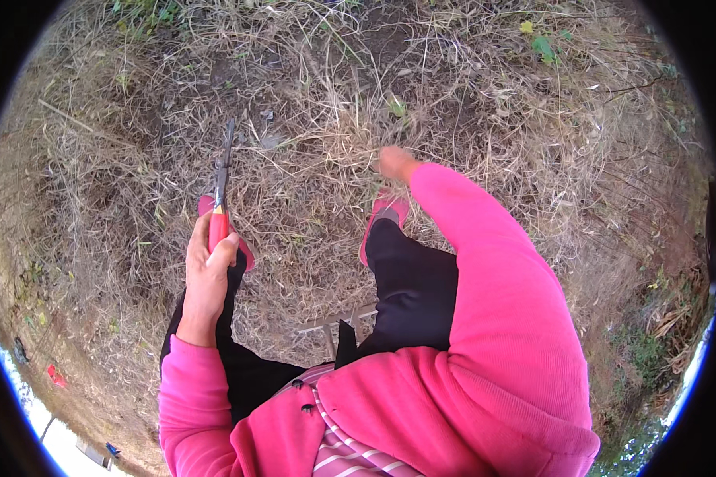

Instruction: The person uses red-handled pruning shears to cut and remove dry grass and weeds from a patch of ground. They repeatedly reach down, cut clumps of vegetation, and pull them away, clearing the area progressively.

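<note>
My left hand (206,262) grips the red handle of a pair of garden shears (222,173), held over the dry grass with the narrow metal blades pointing away from me. My right hand (397,164) is low among dry grass stalks (346,140), just beyond my right shoe. It is blurred and its fingers look curled, but whether stalks are caught in them cannot be told. Both shoes, the left (247,253) and the right (394,206), are pink and planted apart on the ground.
Part of a low stool frame (322,322) shows between my legs. Dry, matted grass (543,119) covers the ground, with a green-leaved plant (543,47) at the upper right. A red object (55,375) lies far left, and green growth (644,352) stands at the right rim.
</note>
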Available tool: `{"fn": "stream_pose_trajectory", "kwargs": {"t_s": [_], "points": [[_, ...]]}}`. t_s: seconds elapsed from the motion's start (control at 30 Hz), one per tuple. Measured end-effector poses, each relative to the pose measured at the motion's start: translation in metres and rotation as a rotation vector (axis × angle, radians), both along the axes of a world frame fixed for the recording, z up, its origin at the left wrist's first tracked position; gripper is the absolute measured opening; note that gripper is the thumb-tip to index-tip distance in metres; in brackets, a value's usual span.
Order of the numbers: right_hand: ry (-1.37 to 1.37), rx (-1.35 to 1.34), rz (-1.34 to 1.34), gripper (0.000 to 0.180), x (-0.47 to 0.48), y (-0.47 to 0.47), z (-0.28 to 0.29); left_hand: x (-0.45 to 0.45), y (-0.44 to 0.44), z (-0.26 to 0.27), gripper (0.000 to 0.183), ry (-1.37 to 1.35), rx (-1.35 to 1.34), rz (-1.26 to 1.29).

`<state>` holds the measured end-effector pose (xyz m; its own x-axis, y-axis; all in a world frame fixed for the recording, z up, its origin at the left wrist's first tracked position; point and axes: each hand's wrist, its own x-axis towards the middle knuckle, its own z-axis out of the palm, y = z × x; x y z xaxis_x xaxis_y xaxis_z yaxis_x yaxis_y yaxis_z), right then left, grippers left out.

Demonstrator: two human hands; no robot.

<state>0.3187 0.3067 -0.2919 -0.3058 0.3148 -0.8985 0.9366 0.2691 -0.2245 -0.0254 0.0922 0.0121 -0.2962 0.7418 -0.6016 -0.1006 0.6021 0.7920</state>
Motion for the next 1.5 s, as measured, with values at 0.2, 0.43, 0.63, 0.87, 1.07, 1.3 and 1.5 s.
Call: {"fn": "stream_pose_trajectory", "kwargs": {"t_s": [0.2, 0.43, 0.63, 0.87, 1.07, 1.3, 1.5], "points": [[0.297, -0.047, -0.489, 0.071, 0.036, -0.031, 0.073, 0.014, -0.028, 0.011, 0.038, -0.122, 0.042, 0.046], [0.772, 0.381, -1.236, 0.078, 0.131, -0.016, 0.269, 0.017, -0.059, 0.018, 0.015, -0.241, 0.171, 0.192], [0.638, 0.823, -1.372, 0.080, 0.208, 0.000, 0.361, 0.028, -0.110, 0.039, 0.023, -0.464, 0.255, 0.358], [0.283, 1.013, -0.637, 0.079, 0.171, 0.024, 0.425, 0.081, -0.179, 0.040, 0.016, -0.474, 0.159, 0.245], [0.494, 1.075, 0.375, 0.049, -0.048, -0.020, 0.479, 0.107, -0.176, 0.028, 0.020, -0.267, 0.195, 0.195], [0.980, 0.816, 0.887, 0.043, -0.339, -0.312, 0.564, 0.105, -0.177, 0.047, 0.044, -0.045, 0.174, 0.210], [1.390, 0.039, 1.392, 0.066, -0.358, -0.565, 0.589, 0.102, -0.179, 0.038, 0.047, 0.018, 0.204, 0.202]]}}
